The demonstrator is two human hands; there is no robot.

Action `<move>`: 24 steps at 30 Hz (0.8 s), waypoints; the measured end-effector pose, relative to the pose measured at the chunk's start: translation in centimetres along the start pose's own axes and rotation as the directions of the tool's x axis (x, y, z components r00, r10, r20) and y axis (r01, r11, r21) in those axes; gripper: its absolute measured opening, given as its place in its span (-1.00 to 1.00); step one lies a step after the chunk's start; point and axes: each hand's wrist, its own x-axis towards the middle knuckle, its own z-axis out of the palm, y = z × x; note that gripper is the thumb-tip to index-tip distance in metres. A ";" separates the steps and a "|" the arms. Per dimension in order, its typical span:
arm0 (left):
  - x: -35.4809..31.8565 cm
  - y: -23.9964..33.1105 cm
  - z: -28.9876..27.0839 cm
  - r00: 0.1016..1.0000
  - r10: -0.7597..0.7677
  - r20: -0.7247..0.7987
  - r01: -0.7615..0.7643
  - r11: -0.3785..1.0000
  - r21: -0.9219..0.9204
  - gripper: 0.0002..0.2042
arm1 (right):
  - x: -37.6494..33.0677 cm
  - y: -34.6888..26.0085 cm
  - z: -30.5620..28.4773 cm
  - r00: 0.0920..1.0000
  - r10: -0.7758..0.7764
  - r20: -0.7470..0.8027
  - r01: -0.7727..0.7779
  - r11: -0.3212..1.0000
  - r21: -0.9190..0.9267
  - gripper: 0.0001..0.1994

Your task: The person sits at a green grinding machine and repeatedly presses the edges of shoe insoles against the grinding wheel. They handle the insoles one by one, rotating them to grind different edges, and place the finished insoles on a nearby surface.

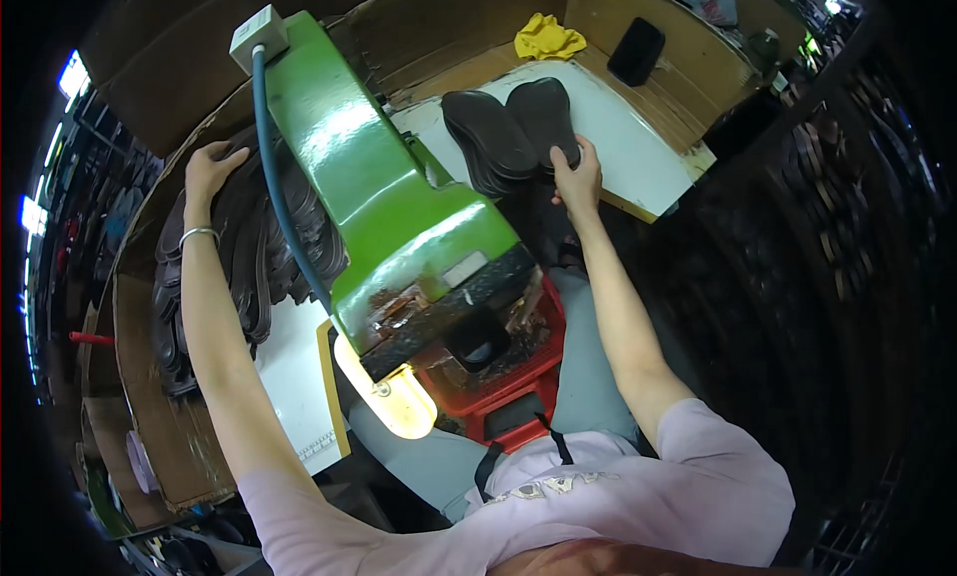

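Note:
My right hand (576,177) is closed on the near end of a dark brown shoe sole (543,113), its thumb lying on top. That sole rests beside a stack of similar soles (488,133) on a white board (429,128). At the left, my left hand (211,167) reaches to the far end of a heap of dark soles (244,247), thumb and forefinger apart. Its other fingers are partly hidden, and no sole is seen lifted in it. Between my arms stands a green machine (369,167) with a blue-grey cable (269,167).
Cardboard walls (469,38) surround the work surface. A yellow cloth (548,40) and a black flat object (636,53) lie at the back right. A lit lamp (399,402) glows under the machine head, near a red crate (508,407) between my legs. A ruler-edged white board (299,377) is at left.

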 end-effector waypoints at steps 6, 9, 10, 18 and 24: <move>-16.6 4.2 -9.2 0.804 0.176 -0.568 -0.230 0.973 -0.024 -0.63 | -4.5 -1.2 -2.8 0.989 -0.142 0.051 0.151 0.922 -0.357 -0.35; -30.5 8.2 -11.2 0.871 0.111 -0.479 -0.169 0.982 -0.079 -0.66 | -11.7 -0.5 -5.3 0.853 -0.109 0.511 0.220 0.962 -0.162 -0.30; -33.9 8.6 -10.8 0.894 0.211 -0.395 -0.270 0.958 -0.099 -0.65 | -14.8 1.0 -5.6 0.742 -0.100 0.663 0.058 0.995 0.085 -0.27; -45.6 20.0 7.8 0.975 -0.155 0.158 0.120 -0.227 -0.966 -0.40 | -28.6 5.8 -13.4 0.281 0.212 0.936 -0.716 0.696 0.057 -0.46; -42.0 25.5 9.8 0.955 0.072 0.288 0.277 0.137 -0.951 -0.74 | -29.3 6.1 -12.7 0.597 0.200 0.777 -0.617 0.734 0.285 -0.60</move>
